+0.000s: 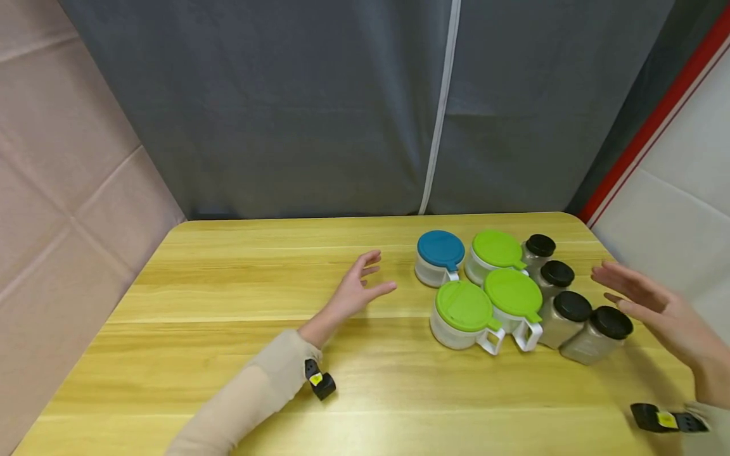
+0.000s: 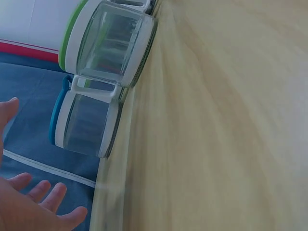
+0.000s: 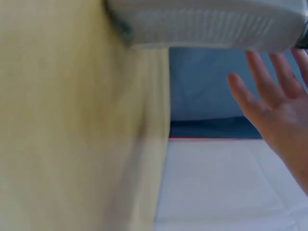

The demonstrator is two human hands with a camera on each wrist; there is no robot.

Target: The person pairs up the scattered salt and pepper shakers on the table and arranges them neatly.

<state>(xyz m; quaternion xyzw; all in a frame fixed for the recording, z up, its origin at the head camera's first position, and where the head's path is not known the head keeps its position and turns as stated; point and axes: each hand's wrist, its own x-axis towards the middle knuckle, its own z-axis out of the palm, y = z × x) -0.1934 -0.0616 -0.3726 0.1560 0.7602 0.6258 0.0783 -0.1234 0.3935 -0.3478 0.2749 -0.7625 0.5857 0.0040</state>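
My left hand (image 1: 352, 290) hovers over the table left of the jars, fingers spread and thumb apart, holding nothing. Nearest to it stands a glass seasoning jar with a blue lid (image 1: 440, 248); its clear side and white handle show in the left wrist view. Beside that are three handled jars with green lids (image 1: 464, 306). Several square glass jars with black lids (image 1: 572, 306) form a slanting row to their right. My right hand (image 1: 664, 313) is just right of this row, fingers extended and empty, close to the front black-lidded jar (image 1: 593, 339).
All jars stand in a tight group on the right half of the wooden table (image 1: 228, 304). A dark grey curtain (image 1: 285, 114) hangs behind the back edge. Pale panels flank the table, the right one (image 1: 684, 164) with a red border.
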